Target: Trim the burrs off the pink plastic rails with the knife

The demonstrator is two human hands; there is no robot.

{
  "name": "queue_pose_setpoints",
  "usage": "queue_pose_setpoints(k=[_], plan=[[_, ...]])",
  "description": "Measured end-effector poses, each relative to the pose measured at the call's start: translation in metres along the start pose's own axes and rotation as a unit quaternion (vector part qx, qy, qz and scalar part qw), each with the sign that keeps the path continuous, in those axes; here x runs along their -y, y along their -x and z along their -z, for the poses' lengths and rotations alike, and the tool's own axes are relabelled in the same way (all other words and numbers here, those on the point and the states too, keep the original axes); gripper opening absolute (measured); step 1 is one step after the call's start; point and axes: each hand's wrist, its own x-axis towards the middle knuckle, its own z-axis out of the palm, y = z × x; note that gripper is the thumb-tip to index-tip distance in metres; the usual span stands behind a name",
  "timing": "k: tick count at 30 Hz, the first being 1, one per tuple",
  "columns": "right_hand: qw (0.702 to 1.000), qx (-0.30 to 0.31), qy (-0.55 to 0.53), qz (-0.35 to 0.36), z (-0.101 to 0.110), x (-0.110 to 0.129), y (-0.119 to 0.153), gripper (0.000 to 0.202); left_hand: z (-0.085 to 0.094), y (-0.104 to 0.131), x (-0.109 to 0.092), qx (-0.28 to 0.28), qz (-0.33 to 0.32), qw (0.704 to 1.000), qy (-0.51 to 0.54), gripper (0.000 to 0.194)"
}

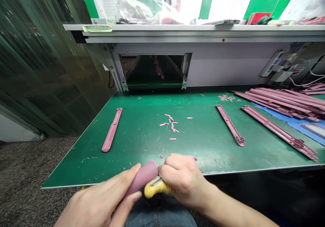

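Observation:
My left hand is closed round a pink plastic part with a rounded end, held above the front edge of the bench. In my right hand is a yellow utility knife, its grey strip facing up. My right fingertips are right by the end of the pink part, and whether the blade touches it is hidden. Beyond my hands lie small pink scraps. One long pink strip rests on the left of the bench and another pink strip on the right.
The green bench top carries a longer pink moulding and a stack of pink mouldings at right. At the back, a chute with a green belt holds pink scraps. A metal shelf runs above.

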Motion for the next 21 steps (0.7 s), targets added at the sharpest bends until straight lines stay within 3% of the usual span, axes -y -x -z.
queue_pose_setpoints(k=[4, 10, 12, 14, 17, 21], plan=[[0.996, 0.051, -0.050, 0.048, 0.010, -0.011, -0.003, 0.055, 0.022, -0.015, 0.023, 0.052, -0.131, 0.989, -0.043, 0.043], [0.985, 0.134, -0.015, 0.106, 0.011, -0.014, -0.010, 0.036, 0.044, -0.038, 0.036, 0.088, -0.266, 0.958, -0.060, 0.040], [0.981, 0.148, -0.017, 0.128, 0.009, -0.014, -0.010, 0.034, 0.045, -0.038, 0.035, 0.103, -0.284, 0.950, -0.074, 0.042], [0.979, 0.145, -0.044, 0.133, 0.007, -0.011, -0.009, 0.035, 0.045, -0.037, 0.032, 0.105, -0.262, 0.956, -0.078, 0.043], [0.971, 0.126, -0.193, 0.055, 0.008, 0.000, -0.008, 0.035, 0.044, -0.035, 0.028, 0.084, -0.218, 0.969, -0.077, 0.042], [0.884, 0.109, -0.432, -0.143, 0.018, 0.008, -0.002, 0.034, 0.034, -0.018, 0.034, 0.067, -0.190, 0.977, -0.067, 0.046]])
